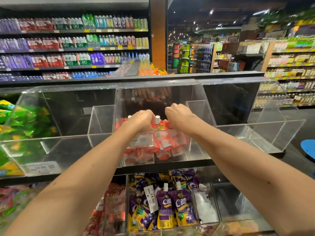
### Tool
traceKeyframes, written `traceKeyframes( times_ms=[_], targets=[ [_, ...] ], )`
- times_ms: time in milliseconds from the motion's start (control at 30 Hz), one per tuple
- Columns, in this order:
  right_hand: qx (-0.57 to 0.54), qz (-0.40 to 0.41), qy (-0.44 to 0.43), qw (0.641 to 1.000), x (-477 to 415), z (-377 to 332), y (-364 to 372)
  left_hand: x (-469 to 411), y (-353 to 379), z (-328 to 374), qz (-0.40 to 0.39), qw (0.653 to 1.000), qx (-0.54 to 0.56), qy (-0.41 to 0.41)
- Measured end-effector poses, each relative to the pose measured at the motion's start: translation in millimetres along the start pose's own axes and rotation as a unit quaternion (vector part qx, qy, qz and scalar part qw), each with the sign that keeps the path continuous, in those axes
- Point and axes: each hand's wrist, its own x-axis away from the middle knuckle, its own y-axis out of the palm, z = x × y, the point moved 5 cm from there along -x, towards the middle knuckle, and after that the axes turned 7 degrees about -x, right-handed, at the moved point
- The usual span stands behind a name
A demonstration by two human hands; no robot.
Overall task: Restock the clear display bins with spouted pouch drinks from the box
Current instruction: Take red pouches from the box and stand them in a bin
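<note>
Red white-capped spouted pouches [158, 125] stand spout-up between the hands: left hand [142, 120] grips them, right hand [179, 116] curls just beside, hold unseen.

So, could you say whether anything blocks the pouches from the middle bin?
Nothing visible: left hand and right hand are inside the clear acrylic middle bin, on its red white-capped spouted pouches.
</note>
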Motion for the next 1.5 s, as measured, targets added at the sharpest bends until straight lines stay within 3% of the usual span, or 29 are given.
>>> traceKeyframes(
  times_ms=[167, 267, 333, 433, 500, 567, 633, 733, 900, 967, 1100, 1200, 1300, 1500],
  targets=[
    [-0.025, -0.023, -0.01, 0.999, -7.1, 5.0, 7.8, 3.9, -4.9, 1.2, 0.029, 1.0, -0.006, -0.008],
    [-0.041, -0.009, -0.005, 0.999, -0.8, 7.0, 4.8, 14.0, -13.9, -4.6, 0.046, 0.995, 0.083, -0.03],
    [-0.091, 0.035, 0.0, 0.995, 9.7, 10.5, -3.1, 27.9, -21.2, -4.8, 0.075, 0.984, 0.16, -0.025],
    [-0.178, 0.15, -0.004, 0.973, 52.4, 17.9, -13.9, 62.8, -36.2, 6.9, 0.186, 0.956, 0.228, 0.016],
    [-0.251, 0.235, -0.003, 0.939, 105.5, 22.5, -7.7, 92.2, -36.2, 24.5, 0.252, 0.921, 0.291, 0.054],
    [-0.32, 0.296, 0.021, 0.9, 170.7, 29.0, 15.0, 121.4, -22.8, 51.5, 0.27, 0.875, 0.387, 0.103],
    [-0.379, 0.304, 0.104, 0.868, 236.9, 40.5, 52.8, 145.9, 8.5, 88.4, 0.239, 0.846, 0.449, 0.159],
    [-0.433, 0.273, 0.265, 0.817, 338.6, 63.2, 117.6, 174.9, 83.8, 163.4, 0.122, 0.846, 0.479, 0.2],
    [-0.447, 0.265, 0.448, 0.727, 500.8, 128.1, 188.7, 235.6, 195.4, 337.0, -0.081, 0.837, 0.468, 0.272],
    [-0.457, 0.26, 0.489, 0.696, 558.4, 167.4, 201.7, 260.1, 220.2, 417.1, -0.145, 0.821, 0.461, 0.302],
    [-0.41, 0.253, 0.555, 0.678, 665.0, 251.8, 212.5, 297.6, 249.5, 579.0, -0.214, 0.786, 0.451, 0.365],
    [-0.4, 0.233, 0.611, 0.642, 733.4, 310.5, 228.8, 313.0, 283.3, 681.6, -0.263, 0.783, 0.41, 0.386],
    [-0.395, 0.23, 0.654, 0.603, 783.1, 361.7, 244.3, 324.2, 317.2, 756.8, -0.296, 0.794, 0.308, 0.434],
    [-0.389, 0.184, 0.735, 0.524, 844.4, 448.0, 287.9, 303.7, 389.2, 868.4, -0.372, 0.793, 0.192, 0.442]
  ],
)
